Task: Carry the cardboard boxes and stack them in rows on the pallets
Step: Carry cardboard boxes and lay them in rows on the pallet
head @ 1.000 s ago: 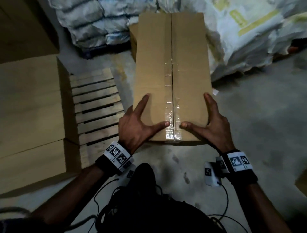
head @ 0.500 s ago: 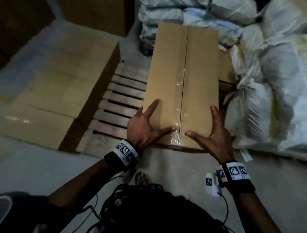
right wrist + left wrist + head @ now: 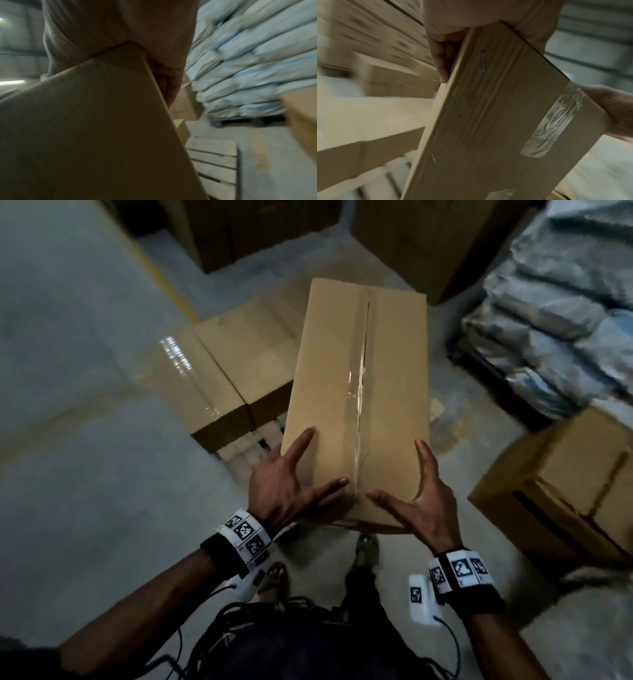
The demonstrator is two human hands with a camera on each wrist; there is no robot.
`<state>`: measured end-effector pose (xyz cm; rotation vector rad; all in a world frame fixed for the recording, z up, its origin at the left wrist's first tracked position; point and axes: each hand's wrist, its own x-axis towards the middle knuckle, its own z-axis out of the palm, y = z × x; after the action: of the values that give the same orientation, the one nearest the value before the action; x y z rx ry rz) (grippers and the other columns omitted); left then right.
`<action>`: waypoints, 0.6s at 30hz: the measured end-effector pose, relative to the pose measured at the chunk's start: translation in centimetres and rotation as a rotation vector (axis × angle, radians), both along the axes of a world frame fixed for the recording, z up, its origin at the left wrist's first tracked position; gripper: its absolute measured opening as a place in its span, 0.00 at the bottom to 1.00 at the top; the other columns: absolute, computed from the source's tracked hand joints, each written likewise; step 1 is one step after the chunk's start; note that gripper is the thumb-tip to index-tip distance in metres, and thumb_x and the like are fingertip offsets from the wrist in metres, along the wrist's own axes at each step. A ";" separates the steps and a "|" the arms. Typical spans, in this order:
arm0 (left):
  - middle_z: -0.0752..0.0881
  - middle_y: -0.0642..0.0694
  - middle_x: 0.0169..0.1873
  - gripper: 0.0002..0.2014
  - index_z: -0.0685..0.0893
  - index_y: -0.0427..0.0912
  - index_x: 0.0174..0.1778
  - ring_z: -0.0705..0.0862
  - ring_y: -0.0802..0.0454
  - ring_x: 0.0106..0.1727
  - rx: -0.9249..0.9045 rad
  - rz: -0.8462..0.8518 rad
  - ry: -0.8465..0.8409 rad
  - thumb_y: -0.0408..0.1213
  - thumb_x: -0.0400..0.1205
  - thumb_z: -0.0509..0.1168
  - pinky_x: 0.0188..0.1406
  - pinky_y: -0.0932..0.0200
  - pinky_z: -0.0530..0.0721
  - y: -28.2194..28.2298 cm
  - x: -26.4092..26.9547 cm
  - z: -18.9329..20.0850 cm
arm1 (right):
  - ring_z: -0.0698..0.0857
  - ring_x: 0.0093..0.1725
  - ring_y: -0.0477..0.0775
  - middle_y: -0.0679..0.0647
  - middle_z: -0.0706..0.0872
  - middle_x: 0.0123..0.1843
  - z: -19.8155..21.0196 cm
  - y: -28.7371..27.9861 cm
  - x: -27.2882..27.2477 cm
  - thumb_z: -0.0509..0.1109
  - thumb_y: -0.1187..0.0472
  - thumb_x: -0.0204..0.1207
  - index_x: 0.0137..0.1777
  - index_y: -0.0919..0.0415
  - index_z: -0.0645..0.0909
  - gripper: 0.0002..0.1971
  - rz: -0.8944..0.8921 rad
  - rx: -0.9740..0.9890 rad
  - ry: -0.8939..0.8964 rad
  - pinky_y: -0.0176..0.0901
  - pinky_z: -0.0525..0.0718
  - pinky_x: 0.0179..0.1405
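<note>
Your left hand (image 3: 281,491) and right hand (image 3: 424,503), spread wide, grip the brown oblong cardboard box (image 3: 335,385). Its long axis points away from you.

Looks steeply down from the head onto the long brown taped cardboard box (image 3: 356,405) and the pale slatted wooden pallet (image 3: 245,455) below. Sits tight against the box's near end at each wrist, facing forward. Shares the box across all views, the pallet between head and right wrist.

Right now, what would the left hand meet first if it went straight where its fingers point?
The left hand grips the carried box; it would likely just slide along that box's top.
</note>
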<state>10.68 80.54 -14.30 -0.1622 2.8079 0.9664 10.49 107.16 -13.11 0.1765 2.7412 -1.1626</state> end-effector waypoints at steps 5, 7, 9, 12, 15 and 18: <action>0.78 0.44 0.77 0.54 0.58 0.68 0.87 0.85 0.39 0.66 -0.008 0.266 0.040 0.88 0.66 0.57 0.63 0.47 0.86 4.0 0.0 -0.9 | 0.79 0.77 0.60 0.49 0.71 0.86 -2.2 2.8 -6.5 0.83 0.26 0.55 0.89 0.36 0.52 0.64 0.246 -0.010 -0.007 0.50 0.78 0.73; 0.80 0.45 0.75 0.53 0.60 0.68 0.87 0.86 0.41 0.64 -0.005 0.347 0.043 0.87 0.67 0.59 0.61 0.49 0.86 5.4 0.4 -1.4 | 0.79 0.78 0.60 0.50 0.71 0.86 -3.2 3.6 -8.1 0.82 0.25 0.54 0.89 0.37 0.51 0.65 0.326 -0.020 -0.032 0.52 0.80 0.73; 0.82 0.45 0.72 0.52 0.62 0.67 0.87 0.87 0.42 0.62 -0.025 0.449 0.041 0.86 0.67 0.60 0.59 0.49 0.87 6.8 1.3 -2.4 | 0.76 0.80 0.59 0.49 0.68 0.88 -4.4 4.0 -9.4 0.82 0.25 0.54 0.90 0.37 0.50 0.66 0.423 -0.033 -0.060 0.52 0.78 0.74; 0.83 0.48 0.69 0.51 0.65 0.67 0.85 0.87 0.45 0.62 -0.012 0.591 0.048 0.84 0.67 0.64 0.61 0.50 0.88 8.0 3.1 -4.0 | 0.73 0.83 0.57 0.47 0.65 0.89 -6.3 3.5 -10.5 0.82 0.23 0.55 0.90 0.37 0.49 0.66 0.550 -0.047 -0.090 0.54 0.77 0.77; 0.84 0.51 0.69 0.49 0.66 0.69 0.84 0.87 0.48 0.65 0.032 0.712 0.046 0.81 0.66 0.69 0.63 0.50 0.87 8.1 5.2 -6.4 | 0.74 0.82 0.54 0.44 0.66 0.88 -9.0 2.0 -10.7 0.79 0.20 0.55 0.90 0.40 0.51 0.66 0.654 -0.039 -0.074 0.48 0.76 0.75; 0.84 0.52 0.69 0.49 0.68 0.67 0.84 0.86 0.49 0.67 0.058 0.783 0.030 0.81 0.66 0.68 0.65 0.51 0.86 7.5 7.2 -9.6 | 0.75 0.81 0.51 0.42 0.66 0.88 -12.2 0.5 -9.9 0.75 0.16 0.54 0.91 0.42 0.53 0.67 0.733 -0.007 -0.067 0.42 0.75 0.72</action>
<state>17.86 88.06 -23.88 -1.3123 2.7439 1.1703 0.56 107.62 -25.33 -0.7126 2.3824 -0.9157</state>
